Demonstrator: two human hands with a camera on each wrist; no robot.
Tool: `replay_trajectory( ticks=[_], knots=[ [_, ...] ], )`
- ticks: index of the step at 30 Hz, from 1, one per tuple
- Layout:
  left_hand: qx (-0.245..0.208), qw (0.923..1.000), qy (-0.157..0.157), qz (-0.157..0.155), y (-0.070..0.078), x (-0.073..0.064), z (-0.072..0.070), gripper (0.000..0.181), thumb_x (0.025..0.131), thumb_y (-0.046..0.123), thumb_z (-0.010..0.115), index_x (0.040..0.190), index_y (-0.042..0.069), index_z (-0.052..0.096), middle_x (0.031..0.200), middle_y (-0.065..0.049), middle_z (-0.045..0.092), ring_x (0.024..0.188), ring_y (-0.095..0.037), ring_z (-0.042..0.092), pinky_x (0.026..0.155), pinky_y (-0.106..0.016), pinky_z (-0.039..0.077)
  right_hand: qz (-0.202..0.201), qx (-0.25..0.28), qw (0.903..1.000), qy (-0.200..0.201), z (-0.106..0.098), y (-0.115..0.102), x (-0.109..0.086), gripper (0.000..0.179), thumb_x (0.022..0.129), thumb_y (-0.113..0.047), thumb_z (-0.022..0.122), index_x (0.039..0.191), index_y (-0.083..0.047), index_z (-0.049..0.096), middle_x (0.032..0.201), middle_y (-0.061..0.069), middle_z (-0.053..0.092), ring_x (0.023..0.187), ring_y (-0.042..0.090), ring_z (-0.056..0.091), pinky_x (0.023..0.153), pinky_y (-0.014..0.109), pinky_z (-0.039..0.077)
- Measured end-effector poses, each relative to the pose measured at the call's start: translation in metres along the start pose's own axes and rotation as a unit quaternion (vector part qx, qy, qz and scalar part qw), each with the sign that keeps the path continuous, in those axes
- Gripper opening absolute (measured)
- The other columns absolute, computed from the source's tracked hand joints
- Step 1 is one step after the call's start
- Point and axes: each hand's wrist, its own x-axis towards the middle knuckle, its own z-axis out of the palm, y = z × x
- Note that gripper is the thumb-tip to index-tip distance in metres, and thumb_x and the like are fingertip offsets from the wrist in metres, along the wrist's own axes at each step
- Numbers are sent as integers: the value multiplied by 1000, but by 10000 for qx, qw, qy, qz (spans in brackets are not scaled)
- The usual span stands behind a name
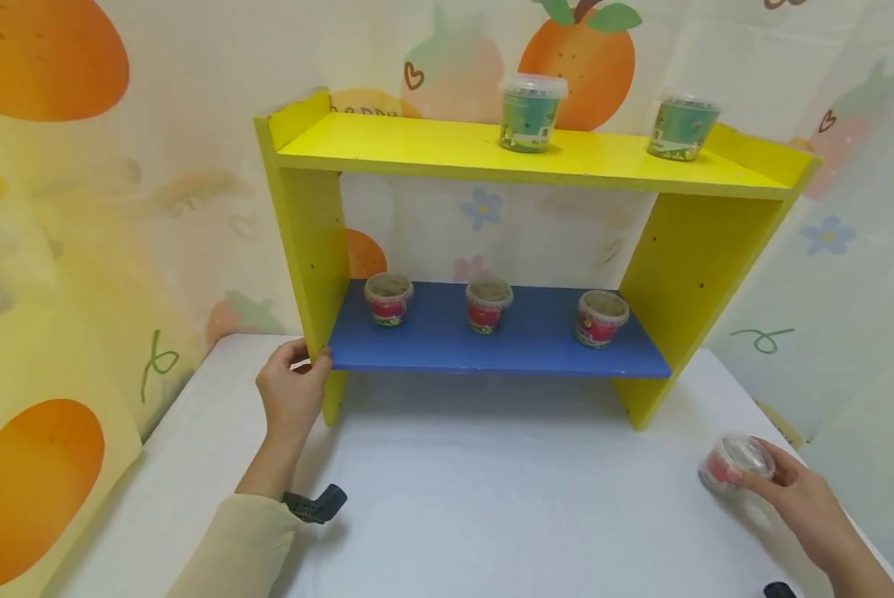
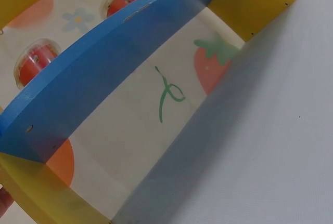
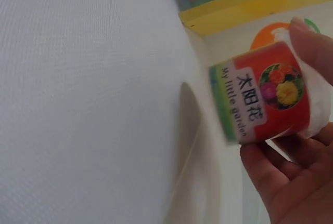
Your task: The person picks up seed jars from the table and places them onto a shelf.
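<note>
At the left, my left hand (image 1: 293, 394) grips the edge of the yellow side panel of a small shelf unit (image 1: 308, 249), level with its blue board (image 1: 492, 353). In the left wrist view only a fingertip (image 2: 4, 199) shows beside the panel. My right hand (image 1: 809, 507) holds a red plant tub (image 1: 719, 469) with a clear lid, out to the right of the unit. The right wrist view shows this tub (image 3: 265, 91) tilted between thumb and fingers, its label printed with flowers and "My little garden".
Three red tubs stand apart on the blue board: a left one (image 1: 389, 301), a middle one (image 1: 488, 306) and a right one (image 1: 601, 320). Two green tubs, one central (image 1: 531, 116) and one rightward (image 1: 682, 129), sit on the yellow top. A white cloth (image 1: 492, 498) covers the table.
</note>
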Motion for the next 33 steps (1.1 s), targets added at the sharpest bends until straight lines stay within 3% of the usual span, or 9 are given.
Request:
replay_trajectory(
  ticks=[1, 3, 4, 6, 8, 13, 16, 26, 33],
  knots=[
    [17, 10000, 7, 5, 0, 1, 0, 23, 85, 15, 73, 100, -3, 71, 90, -14, 71, 80, -6, 59, 68, -5, 49, -85, -51, 9999, 115, 0, -2, -1, 97, 94, -56, 55, 155, 2, 6, 154, 37, 21, 127, 38, 40, 93, 46, 49],
    [20, 10000, 10, 49, 0, 1, 0, 23, 85, 14, 73, 100, -3, 71, 89, -14, 71, 79, -5, 59, 68, -5, 49, -210, -54, 9993, 315, 1, -5, -2, 95, 94, -55, 55, 155, 3, 10, 151, 37, 25, 112, 15, 50, 85, 30, 53],
    [28, 10000, 9, 66, 1, 2, 0, 23, 85, 14, 73, 100, -3, 71, 90, -14, 71, 79, -5, 59, 68, -5, 49, -263, -24, 9988, 413, 1, -7, -3, 95, 95, -55, 55, 155, 3, 10, 150, 38, 26, 109, 11, 51, 80, 22, 53],
    [33, 10000, -6, 87, 1, 2, 0, 23, 85, 14, 74, 100, -3, 71, 90, -14, 71, 79, -5, 59, 68, -5, 50, -368, -3, 9970, 684, 3, -9, -5, 92, 95, -52, 57, 154, 3, 14, 148, 40, 30, 94, -11, 42, 65, 10, 46],
    [34, 10000, -15, 83, 2, 2, -1, 23, 85, 14, 74, 100, -3, 71, 90, -14, 71, 79, -6, 59, 68, -6, 50, -466, 53, 9941, 974, 5, -12, -7, 89, 95, -49, 59, 154, 3, 18, 145, 40, 33, 87, -20, 31, 62, 6, 43],
    [90, 9999, -11, 65, 2, 2, -1, 24, 86, 16, 73, 101, -2, 71, 90, -13, 71, 80, -6, 59, 69, -8, 52, -844, 37, 9811, 1742, 8, -25, -14, 79, 94, -43, 63, 152, -1, 30, 137, 38, 44, 81, -20, 34, 59, 6, 43],
    [105, 9999, -12, 72, 2, 2, -1, 24, 86, 16, 73, 101, -2, 71, 90, -13, 71, 80, -6, 59, 70, -9, 52, -1067, 63, 9741, 1991, 7, -36, -18, 73, 95, -41, 63, 151, -3, 34, 134, 36, 47, 81, -20, 36, 58, 5, 43],
    [111, 9999, -3, 56, 1, 1, -2, 23, 86, 15, 73, 100, -3, 71, 89, -14, 71, 79, -5, 59, 68, -5, 49, -1335, 116, 9663, 2196, 4, -84, -28, 67, 98, -43, 56, 150, -5, 37, 139, 32, 45, 95, 10, 45, 60, 2, 41],
    [58, 9999, -2, 84, 1, -1, -1, 22, 85, 14, 73, 99, -3, 71, 89, -14, 71, 77, -1, 58, 67, -4, 49, -1761, 255, 9587, 2219, 5, -110, -33, 62, 98, -40, 56, 149, -8, 41, 135, 29, 48, 89, 3, 45, 65, 1, 43]
  ],
)
